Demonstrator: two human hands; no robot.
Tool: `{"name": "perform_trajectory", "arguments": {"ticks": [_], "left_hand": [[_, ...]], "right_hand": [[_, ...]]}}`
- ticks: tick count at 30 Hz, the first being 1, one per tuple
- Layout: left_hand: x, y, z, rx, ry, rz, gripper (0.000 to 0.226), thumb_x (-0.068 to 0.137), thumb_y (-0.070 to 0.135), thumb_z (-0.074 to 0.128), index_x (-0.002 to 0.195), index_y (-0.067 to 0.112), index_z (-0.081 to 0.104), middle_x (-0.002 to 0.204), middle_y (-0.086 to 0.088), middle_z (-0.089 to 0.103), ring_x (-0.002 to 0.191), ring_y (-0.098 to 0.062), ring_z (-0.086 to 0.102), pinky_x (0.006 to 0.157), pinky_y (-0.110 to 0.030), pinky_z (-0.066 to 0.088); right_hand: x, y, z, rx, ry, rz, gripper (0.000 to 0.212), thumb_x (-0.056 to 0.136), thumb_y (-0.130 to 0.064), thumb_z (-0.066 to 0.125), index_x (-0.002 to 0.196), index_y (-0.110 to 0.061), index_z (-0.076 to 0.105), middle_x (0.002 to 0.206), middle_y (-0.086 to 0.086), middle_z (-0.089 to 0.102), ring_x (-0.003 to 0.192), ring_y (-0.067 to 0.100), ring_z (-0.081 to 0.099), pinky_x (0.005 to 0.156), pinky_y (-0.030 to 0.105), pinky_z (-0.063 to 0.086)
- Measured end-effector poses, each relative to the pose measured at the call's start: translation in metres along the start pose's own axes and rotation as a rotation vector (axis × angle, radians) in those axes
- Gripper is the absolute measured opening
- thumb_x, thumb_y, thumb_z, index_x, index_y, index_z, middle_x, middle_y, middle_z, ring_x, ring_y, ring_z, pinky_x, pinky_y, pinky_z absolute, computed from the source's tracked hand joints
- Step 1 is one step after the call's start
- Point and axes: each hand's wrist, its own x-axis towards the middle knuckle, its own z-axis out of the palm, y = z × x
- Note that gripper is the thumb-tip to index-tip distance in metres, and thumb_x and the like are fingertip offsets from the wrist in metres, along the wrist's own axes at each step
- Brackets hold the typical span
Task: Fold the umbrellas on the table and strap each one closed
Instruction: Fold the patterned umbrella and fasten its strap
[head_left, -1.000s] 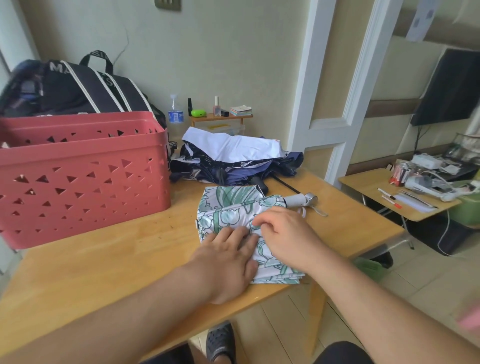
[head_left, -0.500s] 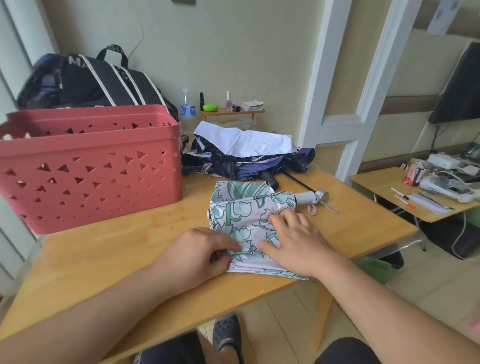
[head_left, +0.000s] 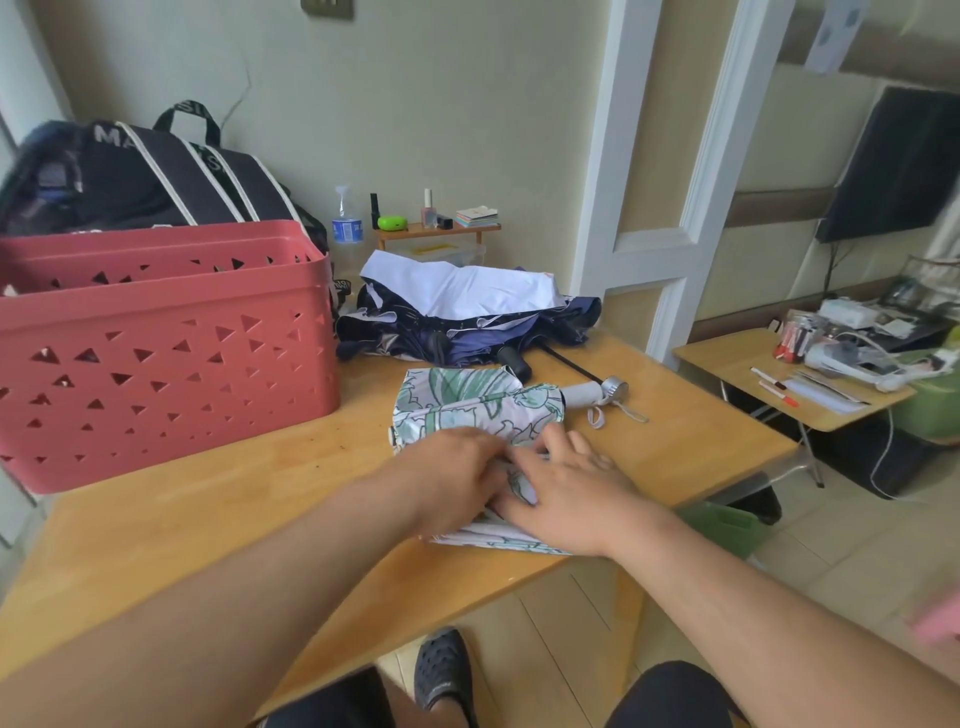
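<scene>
Lying at centre frame on the wooden counter (head_left: 218, 525): floral umbrella (head_left: 470, 410), collapsed, canopy still loose and only partly pleated, no strap fastened. Running with its long axis from lower left toward upper right, grey handle (head_left: 592, 393) pointing right of centre, wrist loop trailing beside it. Pressing down on the near end of the canopy: left hand (head_left: 457, 475), fingers curled and seemingly pinching a fold, though the exact pinch being hidden under the knuckles. Resting just beside it and touching the same fabric: right hand (head_left: 566, 486), fingers spread flat, holding pleats down rather than gripping. Both hands sitting at the canopy end, well apart from the handle; right hand being the nearer of the two to the handle and to whatever strap lies along that side, strap itself not being discernible. Judging the step in hand as gathering and flattening pleats before rolling about the shaft. Waiting behind, upper centre: dark blue umbrella (head_left: 467, 332), heaped and unfolded, white fabric on top. Standing at left: red basket (head_left: 156, 358), clear of the work.
</scene>
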Motion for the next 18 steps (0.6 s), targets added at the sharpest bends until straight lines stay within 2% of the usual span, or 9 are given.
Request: {"name": "perform_trajectory", "arguments": {"ticks": [3, 5, 8, 10, 12, 13, 14, 16, 18], "left_hand": [[-0.018, -0.006, 0.021, 0.221, -0.110, -0.026, 0.057, 0.110, 0.050, 0.019, 0.163, 0.031, 0.027, 0.172, 0.006, 0.020, 0.157, -0.020, 0.023, 0.127, -0.042, 0.020], [-0.027, -0.007, 0.023, 0.216, -0.217, -0.027, 0.059, 0.111, 0.052, 0.014, 0.166, 0.037, 0.001, 0.174, 0.010, -0.008, 0.160, -0.015, -0.002, 0.129, -0.039, 0.001], [-0.027, -0.009, 0.015, 0.159, -0.308, -0.021, 0.058, 0.111, 0.052, 0.012, 0.164, 0.040, -0.009, 0.171, 0.011, -0.022, 0.156, -0.010, -0.022, 0.128, -0.035, -0.009], [-0.025, -0.008, 0.015, 0.134, -0.322, -0.021, 0.059, 0.111, 0.052, 0.013, 0.164, 0.039, -0.009, 0.170, 0.012, -0.023, 0.155, -0.008, -0.025, 0.127, -0.035, -0.011], [-0.027, -0.008, 0.018, 0.109, -0.287, -0.009, 0.060, 0.111, 0.052, 0.015, 0.165, 0.037, -0.007, 0.170, 0.013, -0.020, 0.155, -0.006, -0.022, 0.127, -0.035, -0.010], [-0.029, -0.011, 0.020, 0.087, -0.250, 0.008, 0.061, 0.111, 0.052, 0.018, 0.166, 0.036, -0.002, 0.172, 0.012, -0.015, 0.157, -0.006, -0.016, 0.129, -0.035, -0.007], [-0.032, -0.015, 0.020, 0.043, -0.195, 0.028, 0.061, 0.111, 0.051, 0.025, 0.166, 0.035, 0.008, 0.174, 0.011, -0.004, 0.159, -0.007, -0.006, 0.129, -0.034, 0.000], [-0.038, -0.025, 0.011, -0.132, -0.094, 0.031, 0.052, 0.106, 0.046, 0.049, 0.156, 0.033, 0.042, 0.166, 0.008, 0.035, 0.151, -0.008, 0.032, 0.125, -0.029, 0.023], [-0.042, -0.032, -0.006, -0.337, -0.113, -0.036, 0.029, 0.097, 0.043, 0.067, 0.124, 0.033, 0.071, 0.135, 0.014, 0.068, 0.122, -0.003, 0.061, 0.110, -0.026, 0.043]], "right_hand": [[-0.010, 0.007, 0.000, 0.014, -0.048, -0.036, 0.080, 0.091, -0.084, 0.032, 0.160, -0.045, 0.018, 0.153, -0.006, 0.023, 0.150, 0.018, 0.018, 0.121, 0.044, 0.024], [-0.017, 0.015, -0.005, 0.080, -0.104, -0.066, 0.083, 0.090, -0.084, 0.038, 0.161, -0.045, 0.020, 0.155, -0.010, 0.022, 0.151, 0.014, 0.018, 0.123, 0.042, 0.024], [-0.010, 0.019, -0.024, 0.396, -0.131, 0.006, 0.057, 0.096, -0.073, 0.046, 0.139, -0.039, 0.060, 0.137, -0.008, 0.051, 0.132, 0.011, 0.047, 0.113, 0.039, 0.040], [0.007, 0.012, -0.031, 0.437, 0.144, 0.026, 0.043, 0.103, -0.055, 0.047, 0.111, -0.022, 0.074, 0.110, -0.003, 0.069, 0.107, 0.017, 0.064, 0.095, 0.038, 0.051], [0.020, 0.001, -0.023, 0.323, 0.386, -0.027, 0.025, 0.101, -0.033, 0.054, 0.108, -0.023, 0.076, 0.107, -0.005, 0.070, 0.103, 0.019, 0.063, 0.089, 0.033, 0.050], [0.022, -0.005, -0.015, 0.288, 0.396, -0.069, 0.024, 0.099, -0.027, 0.056, 0.114, -0.023, 0.075, 0.111, -0.004, 0.067, 0.107, 0.019, 0.061, 0.091, 0.031, 0.048], [0.023, -0.007, -0.004, 0.265, 0.351, -0.104, 0.026, 0.099, -0.026, 0.056, 0.121, -0.024, 0.072, 0.117, -0.003, 0.062, 0.113, 0.019, 0.057, 0.094, 0.031, 0.045], [0.018, -0.005, 0.014, 0.223, 0.228, -0.096, 0.034, 0.102, -0.033, 0.051, 0.135, -0.029, 0.060, 0.126, -0.003, 0.050, 0.124, 0.021, 0.043, 0.105, 0.036, 0.040], [0.016, -0.001, 0.020, 0.191, 0.204, -0.095, 0.037, 0.104, -0.038, 0.045, 0.141, -0.032, 0.051, 0.129, -0.004, 0.043, 0.128, 0.022, 0.034, 0.110, 0.039, 0.037]]}}
